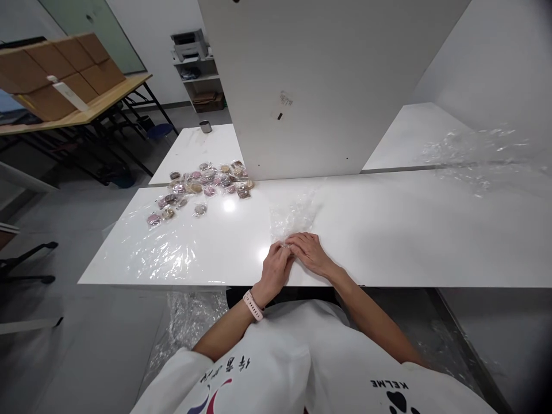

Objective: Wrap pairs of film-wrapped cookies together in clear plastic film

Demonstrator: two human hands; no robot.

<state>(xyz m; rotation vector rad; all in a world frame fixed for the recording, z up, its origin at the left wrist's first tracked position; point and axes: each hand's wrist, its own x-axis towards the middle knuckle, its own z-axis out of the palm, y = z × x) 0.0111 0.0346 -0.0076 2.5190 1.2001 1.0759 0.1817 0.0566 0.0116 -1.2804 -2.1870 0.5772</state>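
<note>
A clear plastic bag [293, 215] lies crumpled on the white table, its near edge gathered between my two hands. My left hand [276, 265], with a pink band at the wrist, is closed with its fingertips pinching that edge. Close against it, my right hand [309, 253] curls its fingers over the same edge. The fingertips partly hide the spot where the hands meet. To the left sits a pile of small wrapped round pieces [209, 191], pink, brown and tan, each in clear film.
Clear film [164, 256] covers the table's left front part. More crumpled film [478, 161] lies at the right rear. A tall white panel [319, 86] rises behind the table [409, 241]. A grey cup [206, 126] stands at the far left. Loose plastic [190, 322] hangs below the front edge.
</note>
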